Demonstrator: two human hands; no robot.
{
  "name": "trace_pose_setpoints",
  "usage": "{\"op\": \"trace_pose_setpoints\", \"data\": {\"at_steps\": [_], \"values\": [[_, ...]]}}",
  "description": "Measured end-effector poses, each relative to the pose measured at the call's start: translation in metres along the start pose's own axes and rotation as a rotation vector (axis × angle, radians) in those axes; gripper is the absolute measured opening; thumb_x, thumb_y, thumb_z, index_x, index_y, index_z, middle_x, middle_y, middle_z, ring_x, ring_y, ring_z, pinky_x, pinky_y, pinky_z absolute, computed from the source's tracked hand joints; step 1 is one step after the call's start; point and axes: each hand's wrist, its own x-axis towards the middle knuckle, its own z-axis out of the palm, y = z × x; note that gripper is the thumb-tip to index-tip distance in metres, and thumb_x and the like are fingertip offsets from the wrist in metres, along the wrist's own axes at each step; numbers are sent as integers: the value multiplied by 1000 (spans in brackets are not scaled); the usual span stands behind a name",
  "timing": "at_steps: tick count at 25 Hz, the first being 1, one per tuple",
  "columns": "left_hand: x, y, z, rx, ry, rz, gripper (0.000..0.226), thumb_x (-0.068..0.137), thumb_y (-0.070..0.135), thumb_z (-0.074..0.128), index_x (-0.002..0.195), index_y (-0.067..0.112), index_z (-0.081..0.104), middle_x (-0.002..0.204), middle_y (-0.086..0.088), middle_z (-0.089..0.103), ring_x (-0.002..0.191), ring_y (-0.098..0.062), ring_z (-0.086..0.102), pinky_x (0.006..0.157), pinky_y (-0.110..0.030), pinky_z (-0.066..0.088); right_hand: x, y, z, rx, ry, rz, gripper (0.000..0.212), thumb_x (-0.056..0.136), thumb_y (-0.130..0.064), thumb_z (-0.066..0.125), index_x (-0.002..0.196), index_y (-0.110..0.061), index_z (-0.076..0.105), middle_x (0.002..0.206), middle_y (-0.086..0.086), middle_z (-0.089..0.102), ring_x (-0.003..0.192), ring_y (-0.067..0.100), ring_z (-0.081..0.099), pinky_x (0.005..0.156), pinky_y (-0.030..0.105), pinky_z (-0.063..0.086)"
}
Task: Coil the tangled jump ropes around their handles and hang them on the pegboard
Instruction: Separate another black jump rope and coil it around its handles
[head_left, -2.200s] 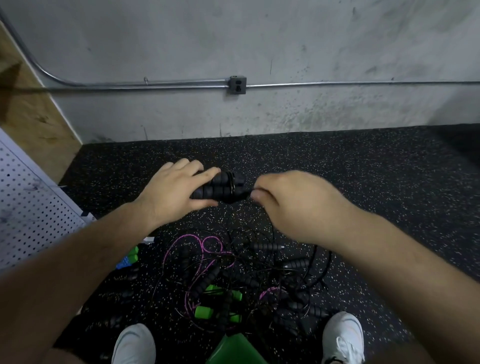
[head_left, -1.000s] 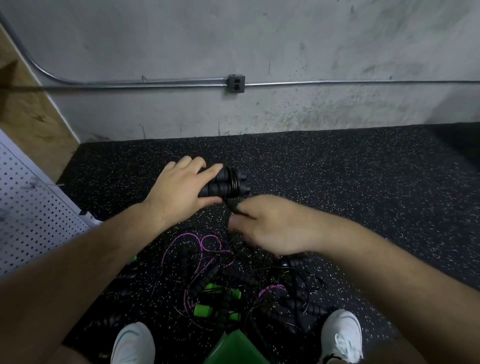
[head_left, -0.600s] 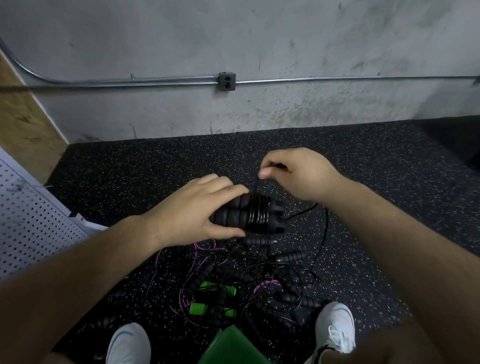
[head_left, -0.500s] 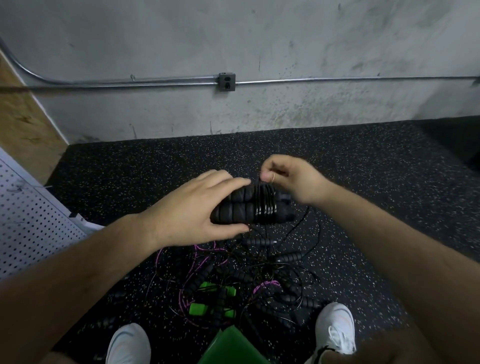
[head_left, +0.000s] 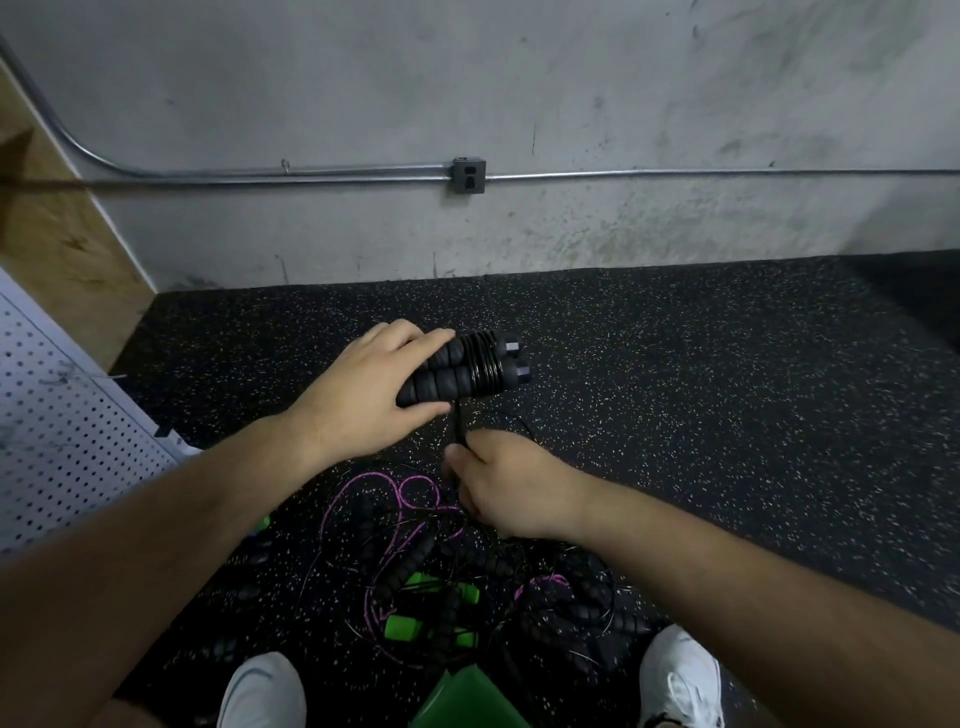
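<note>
The left hand (head_left: 374, 400) holds a pair of black foam handles (head_left: 447, 382) side by side above the floor (head_left: 701, 395), its grip curled round their left ends with the thumb underneath. A black cord (head_left: 482, 358) is wound in several tight turns around both handles near their right ends, just short of the end caps. From those turns the cord drops straight down to the right hand (head_left: 519, 491), which sits just below the handles. Its grip is closed on the cord, apparently pinching it between thumb and fingers, though the fingertips are turned away from the camera.

Beneath the right hand, between two white shoes (head_left: 680, 675), lies the pile of jump ropes (head_left: 498, 587), tangled on the speckled black floor: more black foam handles, a looping pink cord (head_left: 363, 493) and bright green handles (head_left: 401, 627). The white pegboard (head_left: 62, 441) stands at the far left, well apart from the hands. A grey wall (head_left: 519, 78) behind carries a metal pipe (head_left: 260, 174) and an outlet box (head_left: 468, 176).
</note>
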Motion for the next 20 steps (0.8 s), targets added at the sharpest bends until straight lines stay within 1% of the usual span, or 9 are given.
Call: {"op": "trace_pose_setpoints", "data": {"at_steps": [5, 9, 11, 14, 15, 16, 18, 19, 20], "values": [[1, -15, 1, 58, -38, -42, 78, 84, 45, 76, 152, 42, 36, 121, 2, 43, 116, -16, 36, 108, -43, 40, -43, -39, -36, -363, -5, -4, 31, 106, -37, 40, 91, -17, 59, 80, -1, 61, 63, 12, 57, 51, 27, 40], [-1, -8, -3, 42, -110, 39, 79, 84, 45, 76, 151, 44, 35, 112, 11, 41, 108, -9, 33, 105, -44, 41, -47, -42, -70, -755, 344, -114, 23, 106, -37, 39, 101, -27, 60, 86, -10, 60, 72, 9, 58, 58, 27, 44], [-4, 5, -6, 6, -170, 117, 77, 83, 45, 77, 149, 43, 37, 111, 15, 42, 108, -6, 33, 104, -38, 40, -39, -33, -85, -788, 460, -252, 23, 105, -38, 42, 105, -31, 64, 94, -13, 64, 85, 12, 61, 70, 30, 49], [-11, 31, -10, -98, -220, 206, 75, 82, 47, 77, 146, 40, 39, 114, 22, 44, 112, -3, 36, 103, -27, 36, -15, -4, -106, -714, 430, -268, 18, 100, -43, 53, 101, -35, 69, 92, -17, 68, 84, 6, 62, 74, 30, 53], [-14, 39, -13, -150, -216, 215, 75, 81, 46, 78, 145, 37, 40, 116, 23, 45, 115, -2, 37, 103, -23, 34, -7, 7, -112, -576, 367, -235, 17, 96, -45, 58, 98, -34, 69, 87, -16, 67, 78, 7, 61, 70, 30, 53], [-16, 45, -17, -210, -207, 208, 74, 82, 44, 78, 145, 35, 40, 119, 22, 46, 118, -3, 38, 104, -21, 34, -3, 14, -115, -308, 296, -214, 17, 92, -44, 63, 95, -28, 69, 84, -13, 67, 73, 9, 60, 67, 30, 53], [-18, 51, -25, -314, -175, 165, 73, 82, 36, 78, 145, 33, 41, 121, 21, 47, 123, -6, 40, 104, -20, 33, -2, 24, -104, 291, 130, -146, 8, 90, -20, 69, 88, -18, 62, 83, -4, 62, 74, 15, 57, 65, 25, 54], [-18, 51, -26, -333, -143, 138, 72, 83, 34, 78, 144, 33, 41, 120, 21, 48, 122, -6, 40, 104, -21, 34, -1, 28, -91, 371, 79, -111, 18, 93, -7, 64, 85, -21, 56, 81, -3, 57, 74, 13, 54, 64, 16, 52], [-17, 48, -25, -324, -112, 105, 72, 83, 33, 78, 144, 32, 41, 119, 21, 47, 120, -5, 40, 105, -24, 35, 0, 29, -72, 314, 80, -65, 27, 99, -5, 55, 81, -24, 51, 78, -4, 53, 71, 11, 50, 61, 11, 48]]}}
